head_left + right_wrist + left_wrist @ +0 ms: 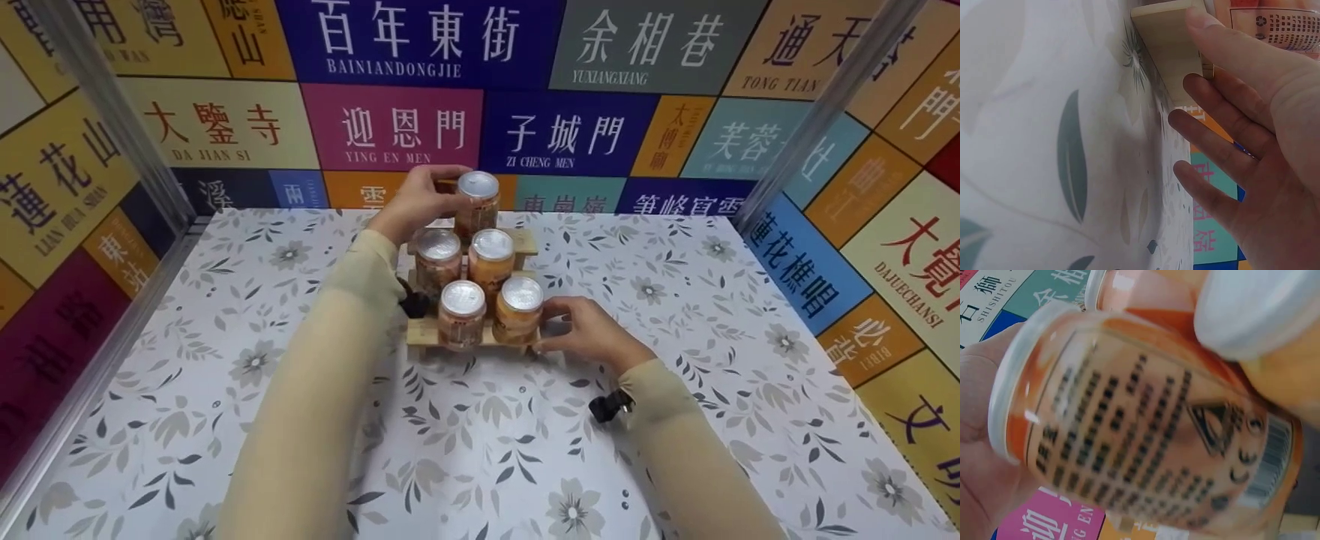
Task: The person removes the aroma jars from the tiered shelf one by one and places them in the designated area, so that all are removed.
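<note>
The left hand (416,201) grips the top can (478,201) on the tiered wooden rack (480,334), likely light, smooth and slippery, best held round its sides, while the right hand (589,330) rests open-fingered against the rack's front corner.

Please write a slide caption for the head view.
Left hand grips top can on wooden rack; right hand steadies it.

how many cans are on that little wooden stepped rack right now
5 cans: two on the front step, two on the middle step, and one at the top, gripped by the left hand. None looks hidden.
</note>
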`<control>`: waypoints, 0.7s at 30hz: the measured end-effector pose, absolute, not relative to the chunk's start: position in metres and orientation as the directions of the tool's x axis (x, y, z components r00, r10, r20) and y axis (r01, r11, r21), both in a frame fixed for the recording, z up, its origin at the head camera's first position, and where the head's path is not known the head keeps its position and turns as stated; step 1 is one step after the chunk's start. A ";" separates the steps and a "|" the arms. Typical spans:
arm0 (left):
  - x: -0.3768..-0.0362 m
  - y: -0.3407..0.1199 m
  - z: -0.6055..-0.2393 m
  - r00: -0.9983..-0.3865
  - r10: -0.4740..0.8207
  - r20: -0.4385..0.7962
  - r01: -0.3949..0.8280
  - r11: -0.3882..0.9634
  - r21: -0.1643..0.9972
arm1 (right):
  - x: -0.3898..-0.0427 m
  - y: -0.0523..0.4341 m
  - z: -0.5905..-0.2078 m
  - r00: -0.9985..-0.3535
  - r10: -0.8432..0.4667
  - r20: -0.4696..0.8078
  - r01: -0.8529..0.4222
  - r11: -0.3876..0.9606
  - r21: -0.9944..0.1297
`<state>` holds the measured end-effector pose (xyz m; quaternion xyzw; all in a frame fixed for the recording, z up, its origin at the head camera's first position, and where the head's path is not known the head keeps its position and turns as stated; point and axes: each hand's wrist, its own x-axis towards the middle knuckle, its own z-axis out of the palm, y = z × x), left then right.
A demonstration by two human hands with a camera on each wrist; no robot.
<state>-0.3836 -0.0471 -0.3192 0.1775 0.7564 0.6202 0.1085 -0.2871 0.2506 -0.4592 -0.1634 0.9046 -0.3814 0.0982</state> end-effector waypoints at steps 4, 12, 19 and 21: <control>-0.382 -0.057 -0.320 -0.929 0.366 0.062 0.129 0.161 0.979 | -0.288 0.251 -0.460 -0.925 -0.378 -0.041 -0.237 0.658 -0.715; -0.375 -0.085 -0.321 -0.947 0.308 0.088 0.148 0.177 0.973 | -0.287 0.251 -0.463 -0.925 -0.378 -0.036 -0.244 0.662 -0.708; -0.379 -0.123 -0.331 -0.965 0.213 0.151 0.204 0.250 0.946 | -0.287 0.250 -0.461 -0.925 -0.380 -0.010 -0.265 0.665 -0.698; -0.379 -0.134 -0.335 -0.970 0.185 0.158 0.207 0.287 0.935 | -0.287 0.250 -0.461 -0.926 -0.378 -0.012 -0.263 0.665 -0.699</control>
